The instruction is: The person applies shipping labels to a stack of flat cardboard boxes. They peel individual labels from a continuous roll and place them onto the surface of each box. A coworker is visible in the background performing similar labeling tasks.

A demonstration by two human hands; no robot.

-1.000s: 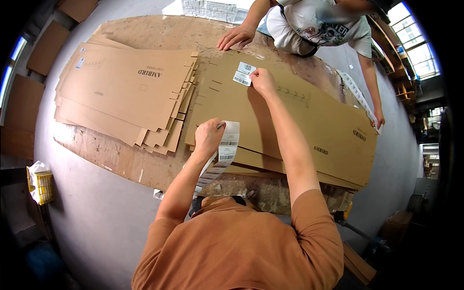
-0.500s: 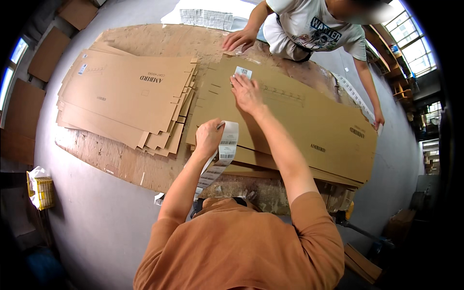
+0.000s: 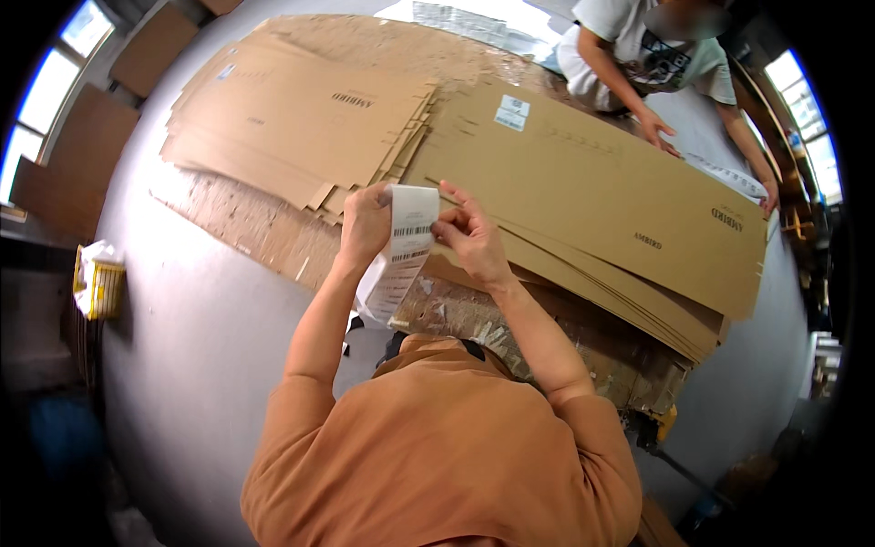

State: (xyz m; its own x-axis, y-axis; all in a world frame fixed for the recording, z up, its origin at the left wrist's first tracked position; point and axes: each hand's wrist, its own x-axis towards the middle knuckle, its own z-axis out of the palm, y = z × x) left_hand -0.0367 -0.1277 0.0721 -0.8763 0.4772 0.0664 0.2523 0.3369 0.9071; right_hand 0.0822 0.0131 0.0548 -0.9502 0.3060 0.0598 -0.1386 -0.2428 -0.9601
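Note:
My left hand [image 3: 366,226] is closed on the upper end of a strip of white barcode labels [image 3: 415,211], which hangs down toward my body. At the strip's right edge, my right hand [image 3: 476,239] pinches with thumb and a finger, its other fingers curled loosely above. Beyond my hands lies a stack of flat brown cardboard boxes [image 3: 583,191] with dark print. A white label [image 3: 512,112] sits stuck near the top sheet's far left corner.
Left of it, a second stack of flat cardboard [image 3: 301,118] overlaps unevenly on the worn wooden table [image 3: 246,223]. Across the table a person [image 3: 638,64] handles another label strip [image 3: 725,173] at the far right. A yellow basket [image 3: 108,290] stands left.
My right hand has left the label on the cardboard and come back to the strip. My left hand has lifted slightly. The other person's hand has moved right, and the view has shifted.

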